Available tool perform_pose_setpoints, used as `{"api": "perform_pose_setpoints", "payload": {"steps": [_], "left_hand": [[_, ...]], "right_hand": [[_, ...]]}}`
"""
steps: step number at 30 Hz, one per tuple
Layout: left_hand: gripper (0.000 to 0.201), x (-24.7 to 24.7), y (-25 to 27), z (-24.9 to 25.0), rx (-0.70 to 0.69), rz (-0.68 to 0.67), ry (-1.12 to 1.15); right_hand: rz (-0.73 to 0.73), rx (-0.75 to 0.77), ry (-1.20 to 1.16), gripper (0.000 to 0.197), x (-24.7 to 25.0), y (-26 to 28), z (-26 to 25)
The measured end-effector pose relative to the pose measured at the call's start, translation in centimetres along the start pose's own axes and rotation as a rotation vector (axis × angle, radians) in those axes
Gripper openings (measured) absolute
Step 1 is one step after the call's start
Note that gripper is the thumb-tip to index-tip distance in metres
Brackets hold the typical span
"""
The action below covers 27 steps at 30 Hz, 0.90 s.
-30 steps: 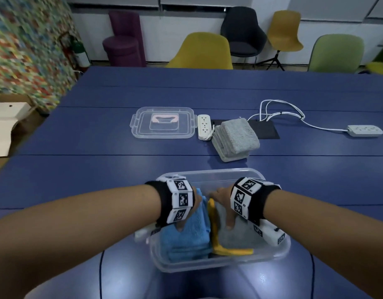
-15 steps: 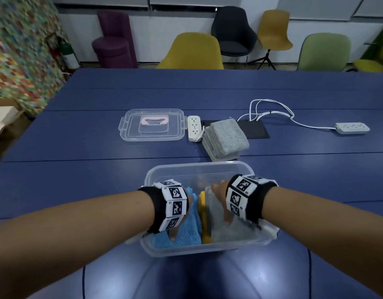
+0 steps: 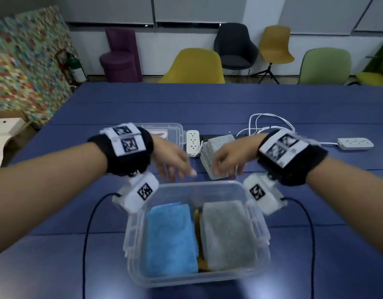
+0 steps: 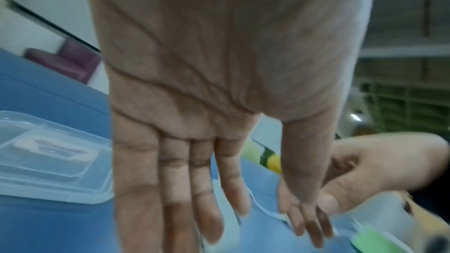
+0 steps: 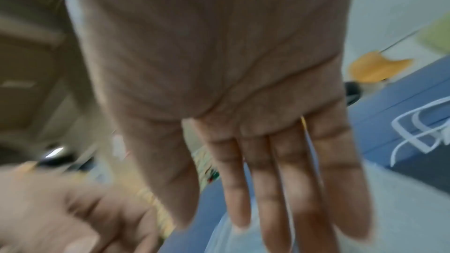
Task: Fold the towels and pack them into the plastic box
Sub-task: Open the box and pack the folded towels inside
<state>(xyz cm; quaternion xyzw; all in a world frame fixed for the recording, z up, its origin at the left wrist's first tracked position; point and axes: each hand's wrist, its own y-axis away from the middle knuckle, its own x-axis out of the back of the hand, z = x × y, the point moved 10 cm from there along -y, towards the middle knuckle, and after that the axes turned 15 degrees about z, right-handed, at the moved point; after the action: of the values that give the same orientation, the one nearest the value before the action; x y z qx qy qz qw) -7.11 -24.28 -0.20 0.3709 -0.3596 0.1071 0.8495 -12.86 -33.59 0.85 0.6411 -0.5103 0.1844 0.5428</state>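
The clear plastic box (image 3: 260, 231) sits at the near table edge. Inside it lie a folded blue towel (image 3: 172, 240) on the left, a folded grey towel (image 3: 228, 234) on the right, and a yellow one (image 3: 198, 219) wedged between them. Behind the box rests a stack of folded grey towels (image 3: 220, 141). Both hands hover above the table beyond the box. My left hand (image 3: 175, 165) is empty with straight fingers (image 4: 180, 189). My right hand (image 3: 228, 162) is over the grey stack, empty, with its fingers (image 5: 292, 180) extended.
The box's clear lid (image 3: 164, 132) lies behind my left hand, next to a white power strip (image 3: 193, 140). A white cable (image 3: 270, 124) runs to a second power strip (image 3: 355, 143) at the right. Chairs stand past the far table edge.
Both hands have lifted out of the box, letting go of the towels there, and moved forward toward the grey stack. The camera view has tilted.
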Motion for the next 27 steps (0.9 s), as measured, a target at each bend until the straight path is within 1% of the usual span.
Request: {"api": "perform_pose_setpoints", "payload": {"steps": [1, 2, 4, 5, 7, 9, 10, 11, 13, 14, 17, 18, 19, 21, 23, 25, 27], "left_hand": [[0.018, 2.0, -0.7, -0.1, 0.02, 0.059, 0.108], [0.018, 3.6, -1.5, -0.4, 0.046, 0.113, 0.201], [0.022, 5.6, -3.7, -1.3, 0.107, 0.197, 0.357], [0.024, 6.0, -5.0, -1.7, 0.142, 0.219, 0.422], [0.029, 5.8, -7.8, -2.3, 0.21, 0.217, 0.513], [0.033, 5.0, -10.7, -2.7, 0.263, 0.2, 0.551], [0.036, 4.4, -12.0, -2.8, 0.284, 0.196, 0.558], [0.043, 3.9, -13.4, -3.0, 0.304, 0.199, 0.565], [0.063, 2.3, -16.1, -3.5, 0.338, 0.196, 0.566], [0.074, 1.4, -17.4, -3.7, 0.357, 0.181, 0.563], [0.099, -1.7, -20.8, -4.2, 0.402, 0.076, 0.555], [0.106, -2.6, -21.6, -4.3, 0.415, 0.028, 0.554], [0.11, -3.3, -22.2, -4.5, 0.429, -0.016, 0.553], [0.105, -4.4, -23.4, -4.5, 0.436, -0.072, 0.58], [0.101, -5.0, -24.3, -4.1, 0.411, -0.099, 0.655], [0.1, -5.3, -24.7, -3.3, 0.387, -0.121, 0.695], [0.094, -5.0, -24.8, -3.1, 0.383, -0.104, 0.715]], "right_hand": [[0.107, -0.038, -0.123, 0.01, 2.7, -0.3, 1.2], [0.221, -0.065, -0.208, 0.009, 5.1, -0.8, 2.5], [0.39, -0.117, -0.265, 0.017, 8.0, -2.5, 5.9], [0.439, -0.148, -0.263, 0.023, 8.7, -3.5, 7.6], [0.48, -0.225, -0.242, 0.041, 9.2, -5.5, 10.6], [0.454, -0.283, -0.215, 0.054, 8.8, -7.7, 12.9], [0.431, -0.3, -0.18, 0.056, 8.4, -8.7, 13.8], [0.41, -0.315, -0.133, 0.056, 8.0, -9.7, 14.6], [0.372, -0.343, -0.067, 0.05, 6.7, -11.9, 16.6], [0.337, -0.351, -0.084, 0.055, 5.7, -13.1, 17.7], [0.21, -0.377, -0.316, 0.09, 1.9, -16.9, 20.5], [0.171, -0.384, -0.409, 0.094, 0.7, -17.9, 21.0], [0.134, -0.392, -0.498, 0.094, -0.2, -18.5, 21.2], [0.067, -0.406, -0.711, 0.09, -1.9, -19.0, 20.8], [0.028, -0.386, -0.888, 0.09, -3.0, -19.6, 20.4], [0.007, -0.391, -0.978, 0.09, -3.7, -19.7, 20.6], [0.016, -0.419, -1.012, 0.092, -3.8, -19.6, 20.7]]}}
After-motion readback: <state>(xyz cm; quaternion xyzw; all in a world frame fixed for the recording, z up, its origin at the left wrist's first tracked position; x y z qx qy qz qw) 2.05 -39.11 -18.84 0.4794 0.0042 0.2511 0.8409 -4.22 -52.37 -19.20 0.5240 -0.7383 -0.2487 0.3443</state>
